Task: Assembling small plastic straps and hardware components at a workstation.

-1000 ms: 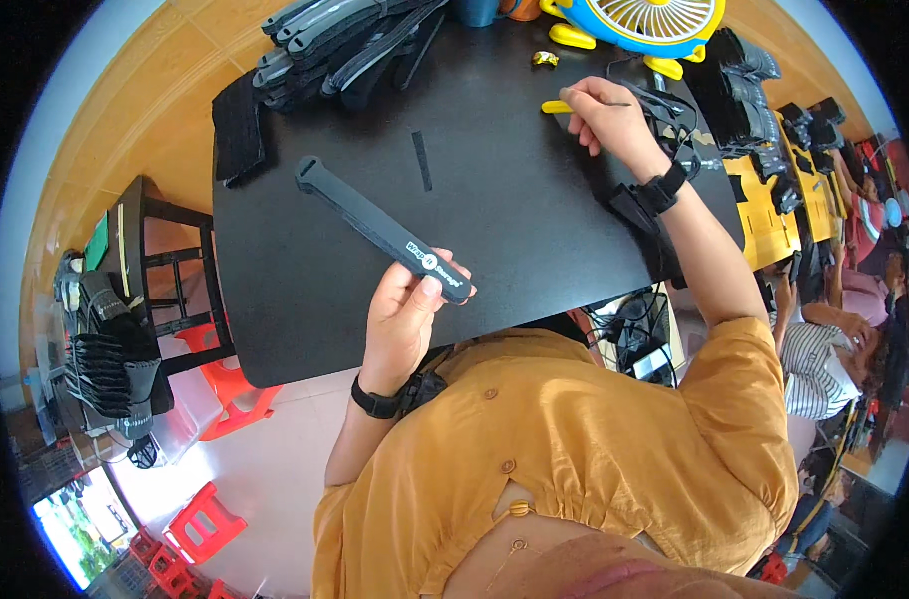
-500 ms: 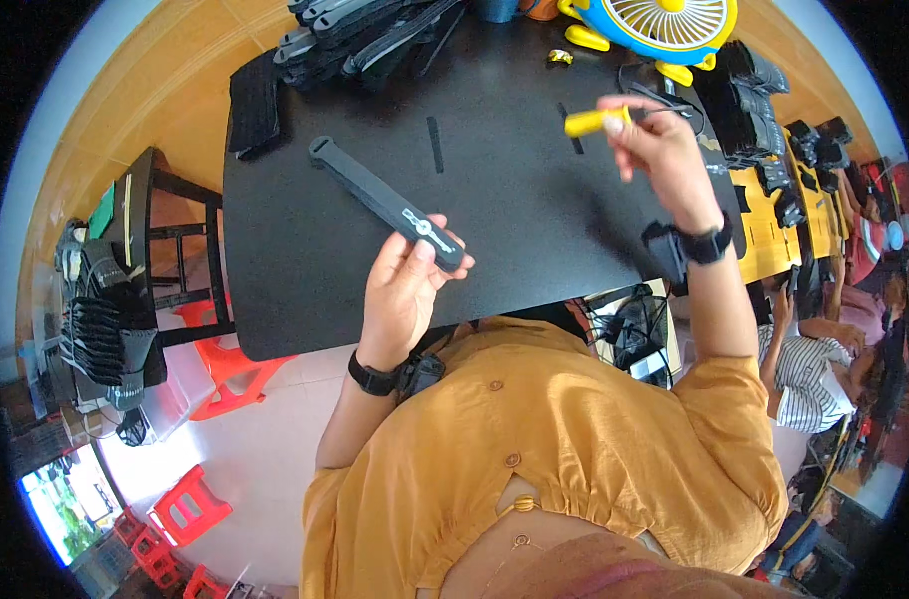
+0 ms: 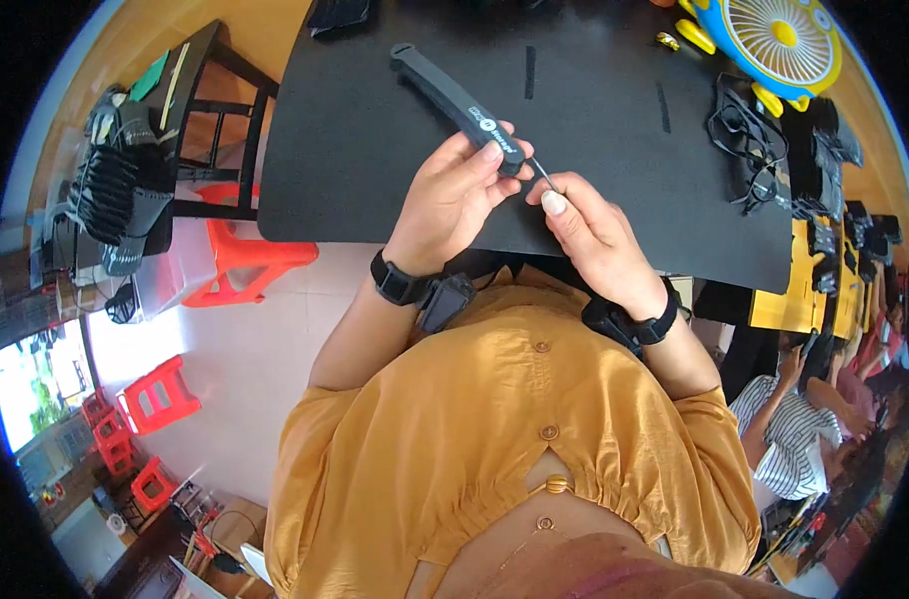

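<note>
My left hand (image 3: 452, 203) is closed around the near end of a dark grey strap (image 3: 442, 95), folded into a long flat loop with white print on it. The strap slants up and to the left above the black table (image 3: 614, 150). Close beside it, my right hand (image 3: 596, 238) grips a tool with a thin metal shaft (image 3: 543, 173); its handle is hidden in my fingers now, but showed yellow earlier. The shaft's tip reaches the strap's near end by my left fingers; whether it is inserted cannot be seen.
A blue and yellow fan (image 3: 782, 38) stands at the far right, with black cables (image 3: 742, 145) on the table below it. Red stools (image 3: 245, 262) and a dark rack (image 3: 220, 150) are at left. Someone in a striped shirt (image 3: 786, 434) sits at right.
My right hand has come down and left to the strap, turning the tool so its shaft points at the strap's near end. My left hand still holds the strap. The whole view has shifted.
</note>
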`<state>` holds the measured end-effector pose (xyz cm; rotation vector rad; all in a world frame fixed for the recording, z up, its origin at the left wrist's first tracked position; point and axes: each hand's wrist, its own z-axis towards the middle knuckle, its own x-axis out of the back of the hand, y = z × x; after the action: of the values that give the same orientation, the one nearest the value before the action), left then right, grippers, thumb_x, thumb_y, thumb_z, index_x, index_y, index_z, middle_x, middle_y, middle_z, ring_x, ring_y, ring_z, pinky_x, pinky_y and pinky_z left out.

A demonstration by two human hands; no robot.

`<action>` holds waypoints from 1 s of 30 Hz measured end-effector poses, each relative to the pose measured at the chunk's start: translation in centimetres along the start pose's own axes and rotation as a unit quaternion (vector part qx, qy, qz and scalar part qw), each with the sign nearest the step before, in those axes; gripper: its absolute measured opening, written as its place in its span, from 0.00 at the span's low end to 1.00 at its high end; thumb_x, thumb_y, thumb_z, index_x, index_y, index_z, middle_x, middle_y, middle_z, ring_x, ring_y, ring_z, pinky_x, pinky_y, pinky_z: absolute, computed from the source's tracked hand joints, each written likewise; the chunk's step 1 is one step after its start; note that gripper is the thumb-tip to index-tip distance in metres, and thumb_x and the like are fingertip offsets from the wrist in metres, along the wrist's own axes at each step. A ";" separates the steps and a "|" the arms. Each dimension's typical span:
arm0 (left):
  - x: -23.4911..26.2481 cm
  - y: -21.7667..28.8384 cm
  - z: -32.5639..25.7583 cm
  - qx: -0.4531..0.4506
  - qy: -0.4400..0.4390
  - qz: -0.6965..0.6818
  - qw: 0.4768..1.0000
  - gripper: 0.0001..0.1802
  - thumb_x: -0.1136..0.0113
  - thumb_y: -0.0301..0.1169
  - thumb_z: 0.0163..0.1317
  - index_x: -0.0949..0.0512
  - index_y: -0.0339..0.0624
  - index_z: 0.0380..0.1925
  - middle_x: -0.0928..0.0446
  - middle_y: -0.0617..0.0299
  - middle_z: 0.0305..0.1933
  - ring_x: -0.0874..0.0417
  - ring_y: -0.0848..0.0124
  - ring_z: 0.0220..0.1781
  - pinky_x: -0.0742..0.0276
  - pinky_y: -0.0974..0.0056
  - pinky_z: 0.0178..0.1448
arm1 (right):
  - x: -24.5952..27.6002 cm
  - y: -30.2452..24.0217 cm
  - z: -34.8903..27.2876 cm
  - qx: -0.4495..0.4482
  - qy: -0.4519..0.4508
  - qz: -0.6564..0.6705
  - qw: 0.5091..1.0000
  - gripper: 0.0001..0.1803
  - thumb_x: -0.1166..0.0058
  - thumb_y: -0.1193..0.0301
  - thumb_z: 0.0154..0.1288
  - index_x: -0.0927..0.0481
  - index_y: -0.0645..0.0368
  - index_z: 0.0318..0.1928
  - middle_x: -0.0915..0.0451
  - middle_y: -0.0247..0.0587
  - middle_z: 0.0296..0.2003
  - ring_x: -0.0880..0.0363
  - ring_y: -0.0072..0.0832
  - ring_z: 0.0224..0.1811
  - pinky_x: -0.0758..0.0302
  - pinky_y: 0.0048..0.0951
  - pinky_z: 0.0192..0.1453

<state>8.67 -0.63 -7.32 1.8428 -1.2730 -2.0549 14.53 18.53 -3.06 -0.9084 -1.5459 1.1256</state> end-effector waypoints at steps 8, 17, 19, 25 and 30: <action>-0.1 0.1 -0.1 -0.005 0.001 0.011 1.000 0.18 0.50 0.31 0.75 0.32 0.36 0.61 0.24 0.52 0.54 0.22 0.66 0.53 0.26 0.61 0.60 | -0.4 -0.1 0.2 0.068 0.028 -0.125 0.989 0.13 0.53 0.62 0.76 0.23 0.57 0.49 0.19 0.51 0.34 0.18 0.48 0.37 0.23 0.39 0.41; -0.3 0.0 0.0 -0.012 0.004 0.012 1.000 0.19 0.50 0.32 0.74 0.32 0.35 0.60 0.24 0.52 0.53 0.22 0.66 0.52 0.26 0.60 0.61 | -0.4 0.5 0.4 0.122 0.086 -0.219 0.964 0.09 0.50 0.66 0.72 0.22 0.55 0.47 0.19 0.49 0.34 0.19 0.49 0.37 0.22 0.44 0.39; -0.3 0.1 0.1 -0.011 0.002 0.009 1.000 0.19 0.50 0.32 0.74 0.32 0.34 0.60 0.24 0.52 0.52 0.21 0.66 0.51 0.26 0.59 0.61 | -0.4 0.5 0.4 0.122 0.091 -0.221 0.963 0.09 0.50 0.66 0.72 0.22 0.55 0.47 0.19 0.48 0.34 0.19 0.49 0.37 0.22 0.44 0.39; -0.2 0.0 0.1 -0.007 0.002 0.011 1.000 0.19 0.50 0.32 0.74 0.32 0.35 0.60 0.23 0.52 0.53 0.21 0.66 0.51 0.25 0.60 0.60 | -0.4 0.7 0.5 0.148 0.096 -0.232 0.956 0.08 0.49 0.67 0.72 0.22 0.55 0.46 0.19 0.47 0.33 0.19 0.48 0.36 0.22 0.44 0.37; -0.1 0.0 0.0 -0.006 0.008 0.005 1.000 0.19 0.49 0.33 0.74 0.31 0.35 0.60 0.23 0.52 0.53 0.21 0.67 0.50 0.25 0.61 0.59 | -0.3 0.7 0.6 0.144 0.088 -0.231 0.958 0.08 0.49 0.67 0.72 0.22 0.55 0.46 0.19 0.47 0.34 0.18 0.48 0.36 0.22 0.44 0.37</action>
<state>8.65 -0.55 -7.23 1.8403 -1.2606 -2.0328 14.06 18.33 -3.83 -0.4063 -1.3129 0.8728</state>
